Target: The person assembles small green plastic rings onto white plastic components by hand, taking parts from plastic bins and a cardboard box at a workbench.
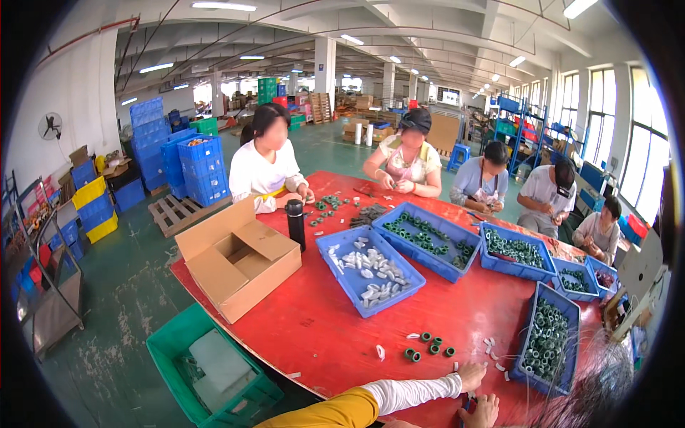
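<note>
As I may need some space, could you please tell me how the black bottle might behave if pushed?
The black bottle would probably tip if pushed near its top, being tall and narrow. Its straight-sided shape looks stiff, so it likely won't squash. Once down, its round body might roll.

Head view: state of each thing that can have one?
Cardboard box: open, flaps spread
Black bottle: upright, capped
Tray of white pieces: partly filled
Bin of green rings: well filled
Green crate: uncovered, partly filled
Loose green rings: grouped
Hand tool: mostly hidden, open or shut unclear
Ceiling light: lit
</note>
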`<control>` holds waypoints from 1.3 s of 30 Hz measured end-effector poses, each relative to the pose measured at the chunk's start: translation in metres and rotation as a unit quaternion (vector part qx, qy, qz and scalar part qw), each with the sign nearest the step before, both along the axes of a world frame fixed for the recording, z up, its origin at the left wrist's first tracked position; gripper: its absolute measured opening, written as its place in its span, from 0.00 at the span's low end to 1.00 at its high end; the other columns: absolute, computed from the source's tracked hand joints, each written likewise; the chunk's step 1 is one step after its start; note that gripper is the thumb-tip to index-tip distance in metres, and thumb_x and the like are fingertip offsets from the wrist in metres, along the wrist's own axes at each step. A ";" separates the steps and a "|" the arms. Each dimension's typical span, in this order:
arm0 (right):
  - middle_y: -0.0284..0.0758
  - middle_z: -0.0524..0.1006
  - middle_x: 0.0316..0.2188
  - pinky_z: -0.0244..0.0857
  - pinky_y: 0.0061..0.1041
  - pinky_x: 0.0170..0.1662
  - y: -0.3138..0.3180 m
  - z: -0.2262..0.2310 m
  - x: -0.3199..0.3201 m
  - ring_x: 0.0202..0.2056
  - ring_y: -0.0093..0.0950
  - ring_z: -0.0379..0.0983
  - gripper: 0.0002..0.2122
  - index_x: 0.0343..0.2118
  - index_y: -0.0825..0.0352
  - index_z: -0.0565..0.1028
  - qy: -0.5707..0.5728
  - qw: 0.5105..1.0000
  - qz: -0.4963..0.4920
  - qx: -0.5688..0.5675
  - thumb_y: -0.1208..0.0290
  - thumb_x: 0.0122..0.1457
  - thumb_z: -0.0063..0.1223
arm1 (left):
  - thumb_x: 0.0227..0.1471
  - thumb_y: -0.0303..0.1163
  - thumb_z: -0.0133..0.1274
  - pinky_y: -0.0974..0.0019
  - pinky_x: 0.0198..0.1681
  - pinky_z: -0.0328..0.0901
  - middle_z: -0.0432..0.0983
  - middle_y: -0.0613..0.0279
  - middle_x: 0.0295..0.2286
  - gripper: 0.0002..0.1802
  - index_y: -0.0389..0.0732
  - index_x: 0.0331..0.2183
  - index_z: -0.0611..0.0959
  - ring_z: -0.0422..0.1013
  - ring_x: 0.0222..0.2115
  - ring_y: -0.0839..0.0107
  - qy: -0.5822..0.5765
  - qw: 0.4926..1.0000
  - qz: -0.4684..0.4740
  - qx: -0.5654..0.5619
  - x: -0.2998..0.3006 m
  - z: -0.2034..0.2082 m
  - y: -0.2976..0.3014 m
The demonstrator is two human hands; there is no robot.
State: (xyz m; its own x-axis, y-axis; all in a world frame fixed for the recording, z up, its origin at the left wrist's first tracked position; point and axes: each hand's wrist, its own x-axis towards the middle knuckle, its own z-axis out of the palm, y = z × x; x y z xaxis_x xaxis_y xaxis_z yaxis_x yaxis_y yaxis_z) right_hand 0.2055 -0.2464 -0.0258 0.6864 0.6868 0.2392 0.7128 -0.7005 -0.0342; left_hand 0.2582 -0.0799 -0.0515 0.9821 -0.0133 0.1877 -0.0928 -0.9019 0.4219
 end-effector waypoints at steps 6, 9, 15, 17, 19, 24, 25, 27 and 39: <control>0.42 0.73 0.31 0.65 0.44 0.39 0.011 0.022 -0.015 0.36 0.43 0.69 0.21 0.37 0.63 0.72 -0.021 1.000 -0.018 -0.014 0.51 0.47 0.57 | 0.47 0.27 0.46 0.50 0.37 0.67 0.76 0.46 0.32 0.18 0.37 0.43 0.72 0.74 0.34 0.49 0.016 0.983 0.052 -0.175 -0.020 0.014 0.023; 0.41 0.73 0.30 0.65 0.43 0.36 0.013 0.031 -0.023 0.35 0.41 0.69 0.20 0.39 0.61 0.73 -0.109 0.988 0.062 -0.090 0.53 0.47 0.56 | 0.49 0.27 0.47 0.52 0.33 0.66 0.75 0.48 0.34 0.10 0.37 0.37 0.71 0.73 0.32 0.51 -0.103 0.968 0.055 -0.221 -0.012 -0.016 0.042; 0.38 0.74 0.32 0.64 0.39 0.38 -0.013 0.014 -0.008 0.35 0.39 0.69 0.13 0.38 0.57 0.75 -0.124 0.989 -0.002 -0.079 0.59 0.50 0.52 | 0.48 0.23 0.49 0.60 0.28 0.66 0.74 0.52 0.26 0.03 0.37 0.29 0.73 0.73 0.24 0.58 -0.177 0.885 0.056 -0.426 -0.032 -0.008 0.065; 0.39 0.73 0.32 0.64 0.41 0.38 -0.024 0.009 -0.005 0.35 0.40 0.69 0.14 0.38 0.59 0.75 -0.125 0.990 0.004 -0.066 0.59 0.51 0.53 | 0.53 0.24 0.49 0.69 0.24 0.67 0.74 0.61 0.23 0.03 0.35 0.33 0.74 0.72 0.22 0.72 -0.098 0.824 0.031 -0.557 -0.041 -0.004 0.066; 0.40 0.73 0.32 0.64 0.42 0.38 -0.031 0.002 -0.006 0.35 0.40 0.69 0.14 0.37 0.60 0.75 -0.124 0.991 0.008 -0.053 0.58 0.51 0.53 | 0.56 0.26 0.50 0.73 0.24 0.69 0.74 0.66 0.22 0.06 0.35 0.36 0.75 0.72 0.22 0.78 -0.027 0.747 0.013 -0.664 -0.050 0.001 0.060; 0.43 0.68 0.37 0.61 0.44 0.45 -0.019 -0.033 0.009 0.42 0.44 0.64 0.26 0.36 0.67 0.70 -0.003 0.987 -0.109 0.119 0.61 0.33 0.69 | 0.56 0.29 0.51 0.71 0.29 0.71 0.74 0.65 0.25 0.08 0.36 0.38 0.76 0.72 0.24 0.78 0.047 0.711 -0.007 -0.702 -0.075 0.016 0.046; 0.43 0.68 0.38 0.61 0.42 0.46 -0.010 -0.017 0.000 0.43 0.44 0.64 0.24 0.39 0.66 0.70 0.012 0.982 -0.075 0.174 0.66 0.36 0.67 | 0.56 0.29 0.51 0.71 0.30 0.71 0.73 0.66 0.26 0.09 0.37 0.39 0.76 0.72 0.25 0.78 0.065 0.675 -0.021 -0.735 -0.078 0.019 0.040; 0.43 0.68 0.39 0.61 0.41 0.46 0.001 0.004 -0.014 0.42 0.43 0.64 0.25 0.40 0.67 0.70 0.041 0.967 -0.010 0.250 0.66 0.37 0.66 | 0.56 0.30 0.51 0.72 0.33 0.69 0.73 0.68 0.27 0.09 0.38 0.39 0.75 0.70 0.28 0.80 0.108 0.600 -0.047 -0.791 -0.081 0.021 0.025; 0.40 0.74 0.32 0.66 0.34 0.41 0.021 0.041 -0.044 0.37 0.38 0.71 0.09 0.30 0.66 0.76 0.023 0.911 0.009 0.412 0.76 0.43 0.62 | 0.59 0.31 0.47 0.67 0.45 0.68 0.74 0.64 0.37 0.11 0.39 0.43 0.75 0.71 0.39 0.73 0.211 0.432 -0.079 -0.873 -0.093 -0.017 -0.010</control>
